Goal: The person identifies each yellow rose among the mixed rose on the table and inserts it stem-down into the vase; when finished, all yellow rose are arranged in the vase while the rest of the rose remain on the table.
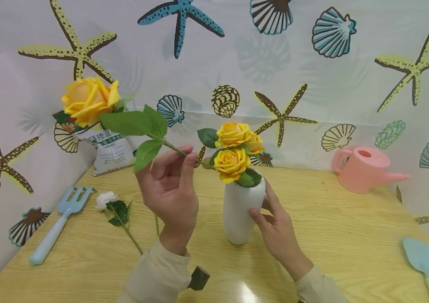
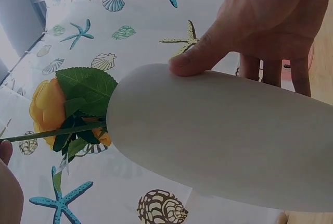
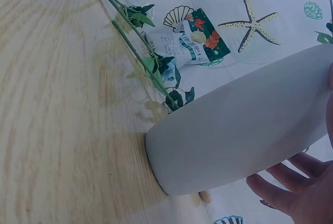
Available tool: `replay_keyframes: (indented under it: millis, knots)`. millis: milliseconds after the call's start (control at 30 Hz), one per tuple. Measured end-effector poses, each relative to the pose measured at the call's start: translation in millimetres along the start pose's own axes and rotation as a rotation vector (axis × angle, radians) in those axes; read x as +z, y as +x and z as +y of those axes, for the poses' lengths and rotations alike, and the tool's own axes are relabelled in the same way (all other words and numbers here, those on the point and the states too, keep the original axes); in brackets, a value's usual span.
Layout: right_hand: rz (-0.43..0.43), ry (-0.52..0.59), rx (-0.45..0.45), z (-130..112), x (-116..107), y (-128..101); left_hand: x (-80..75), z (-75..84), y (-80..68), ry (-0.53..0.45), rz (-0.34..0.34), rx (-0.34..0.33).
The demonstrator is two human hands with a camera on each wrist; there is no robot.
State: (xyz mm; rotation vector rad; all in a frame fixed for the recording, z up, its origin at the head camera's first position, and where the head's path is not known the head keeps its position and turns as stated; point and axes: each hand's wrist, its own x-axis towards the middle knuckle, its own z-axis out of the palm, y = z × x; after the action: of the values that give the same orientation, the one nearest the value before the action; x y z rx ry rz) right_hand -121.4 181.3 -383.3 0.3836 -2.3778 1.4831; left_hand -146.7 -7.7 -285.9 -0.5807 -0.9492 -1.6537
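The bench, pale wood grain, fills the lower half of the head view under a backdrop printed with starfish and shells. Standing upright near its centre is the white vase, which already carries a bunch of yellow roses at its mouth.

The right hand lies against the vase at about 4 o'clock from its middle. Its thumb presses the front wall and its fingers reach round the far side, seemingly to steady the narrow vase (the left wrist view shows the thumb flat on the white wall). The left hand, at 9 o'clock from the vase, pinches the stem of a long yellow rose between thumb and fingertips. The stem lies almost level: the bloom hangs out at 10 o'clock and the cut end points at the vase mouth, probably so that it lines up with the opening.

A pink watering can stands at 3 o'clock, well apart. A printed soil bag leans at the back left. At 9 o'clock lie a white flower on its stem and a blue hand fork. A blue trowel rests at 5 o'clock by the bench edge.
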Motion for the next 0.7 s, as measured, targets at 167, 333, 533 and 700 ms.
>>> replay_keyframes:
  millis: [167, 333, 533, 700]
  knots:
    - [-0.002, 0.002, -0.008, -0.9, 0.2, 0.4, -0.8, -5.0, -5.9, -0.036, -0.081, -0.033]
    - [-0.002, 0.001, -0.015, 0.1, 0.5, 0.4, -0.3, -5.9, -9.5, -0.055, -0.128, -0.063]
    - [0.006, 0.007, -0.036, 0.9, 0.2, 0.5, 4.5, -4.6, -13.7, -0.095, -0.169, -0.083]
    - [0.009, 0.018, -0.037, 0.1, 0.7, 0.3, 5.4, -5.5, -19.6, -0.051, -0.239, -0.067]
